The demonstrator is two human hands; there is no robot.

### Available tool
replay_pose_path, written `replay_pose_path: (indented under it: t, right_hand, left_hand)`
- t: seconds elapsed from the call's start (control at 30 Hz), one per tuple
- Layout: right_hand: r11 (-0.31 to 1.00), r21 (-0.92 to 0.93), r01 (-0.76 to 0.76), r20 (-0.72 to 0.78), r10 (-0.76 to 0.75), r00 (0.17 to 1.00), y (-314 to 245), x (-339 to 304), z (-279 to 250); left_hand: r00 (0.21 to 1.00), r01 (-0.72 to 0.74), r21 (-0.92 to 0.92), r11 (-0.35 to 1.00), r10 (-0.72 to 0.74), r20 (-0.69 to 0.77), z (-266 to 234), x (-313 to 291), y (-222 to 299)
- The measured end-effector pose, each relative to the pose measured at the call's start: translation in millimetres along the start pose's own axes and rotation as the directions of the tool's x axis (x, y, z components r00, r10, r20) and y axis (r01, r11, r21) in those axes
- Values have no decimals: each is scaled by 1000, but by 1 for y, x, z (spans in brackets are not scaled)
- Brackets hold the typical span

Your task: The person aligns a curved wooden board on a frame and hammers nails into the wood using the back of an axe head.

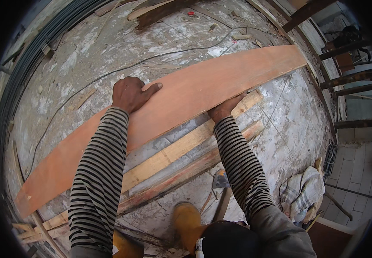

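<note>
A long reddish plywood board (186, 94) lies slantwise across the view, from lower left to upper right. My left hand (130, 93) grips its far edge, thumb on the top face and fingers curled over the edge. At the near edge, right of the middle, my right hand (227, 107) holds the board from below; its fingers are mostly hidden under it. Beneath and nearer than the board lie a pale timber strip (169, 155) and a rougher, red-stained timber (173, 177), roughly parallel to it.
A dark cable (169, 54) crosses the dusty floor beyond the board. Bundled dark rods (35, 56) curve along the left. Near my yellow boot (186, 221) rests a wooden-handled tool with a grey metal head (220, 179). A checked cloth sack (302, 191) lies at right, beside dark bars (353, 81).
</note>
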State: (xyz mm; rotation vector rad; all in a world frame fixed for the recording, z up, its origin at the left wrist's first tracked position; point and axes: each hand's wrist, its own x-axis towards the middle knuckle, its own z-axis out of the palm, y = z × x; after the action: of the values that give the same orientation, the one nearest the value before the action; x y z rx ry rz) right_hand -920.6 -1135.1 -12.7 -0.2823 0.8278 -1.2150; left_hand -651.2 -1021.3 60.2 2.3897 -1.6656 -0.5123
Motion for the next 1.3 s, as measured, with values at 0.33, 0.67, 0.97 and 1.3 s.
replay_pose_path:
  t: [0.33,0.67,0.97,1.3]
  right_hand:
    - [490,-842,224,48,-345,937,-55,-179,-108]
    - [-12,-971,-237,-232,-160,959,-43,-333,-248]
    - [-13,-839,543,516,293,805,-12,-329,-120]
    - [-202,-499,843,777,327,538,31,-312,-68]
  left_hand:
    - [855,-74,-583,809,-249,-454,-14,-123,-79]
    - [676,614,-609,-503,-64,734,104,-354,24]
    - [619,352,-351,-868,-65,783,160,-307,86]
    - [719,226,-384,-895,-112,685,138,-307,71]
